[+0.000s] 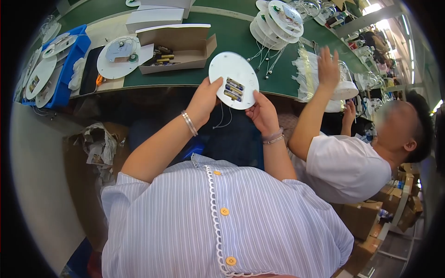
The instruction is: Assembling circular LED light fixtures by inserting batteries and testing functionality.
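Between my two hands a round white disc [228,69] is held up at the table's near edge. Its face shows a battery slot with several batteries [234,89] lying in it, and a thin white cord [223,121] hangs below. My left hand [202,103] grips the disc's left rim, thumb on the face. At the lower right rim my right hand [264,113] pinches it. Just beyond stands an open cardboard box [185,62] with loose batteries [163,55] inside. Left of the box lies another white disc [107,69] with a clear part on it.
A blue bin [82,46] of white discs stands far left, beside a black flat object [91,72] and an orange-handled tool [99,79]. Stacked discs [273,25] with hanging cords are at the back right. A co-worker's raised hand [328,69] is close on my right, near white wrapping [303,76].
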A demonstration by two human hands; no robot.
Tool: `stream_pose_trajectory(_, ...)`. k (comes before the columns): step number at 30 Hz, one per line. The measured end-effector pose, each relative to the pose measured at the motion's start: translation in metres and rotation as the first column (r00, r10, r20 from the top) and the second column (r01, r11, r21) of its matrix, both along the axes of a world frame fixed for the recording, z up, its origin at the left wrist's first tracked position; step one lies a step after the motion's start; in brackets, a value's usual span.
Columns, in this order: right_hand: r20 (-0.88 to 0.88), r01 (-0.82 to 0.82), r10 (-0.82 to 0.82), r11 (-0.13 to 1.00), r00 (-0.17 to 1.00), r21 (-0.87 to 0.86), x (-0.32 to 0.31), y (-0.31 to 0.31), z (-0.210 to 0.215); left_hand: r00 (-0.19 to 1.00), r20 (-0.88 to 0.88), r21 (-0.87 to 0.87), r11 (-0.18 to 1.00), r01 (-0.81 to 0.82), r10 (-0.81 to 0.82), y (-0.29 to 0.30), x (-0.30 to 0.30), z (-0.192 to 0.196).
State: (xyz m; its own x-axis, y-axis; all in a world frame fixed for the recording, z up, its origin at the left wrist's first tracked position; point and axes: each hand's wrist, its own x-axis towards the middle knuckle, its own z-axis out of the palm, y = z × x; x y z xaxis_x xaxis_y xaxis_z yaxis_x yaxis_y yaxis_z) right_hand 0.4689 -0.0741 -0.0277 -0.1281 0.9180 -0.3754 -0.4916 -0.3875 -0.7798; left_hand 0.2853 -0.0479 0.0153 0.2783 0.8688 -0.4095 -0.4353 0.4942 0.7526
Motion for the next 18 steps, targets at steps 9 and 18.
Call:
stream_pose_trajectory(9, 0.107, 0.009, -0.047, 0.942, 0.993, 0.334, -0.060, -0.007, 0.043, 0.421, -0.674, 0.730, 0.460, 0.505, 0.607, -0.024, 0.012, 0.006)
stream_pose_trajectory(18, 0.088, 0.189, -0.210, 0.961, 0.974, 0.204, -0.040, 0.028, 0.017, 0.474, -0.688, 0.709, 0.368, 0.601, 0.550, -0.014, -0.004, -0.005)
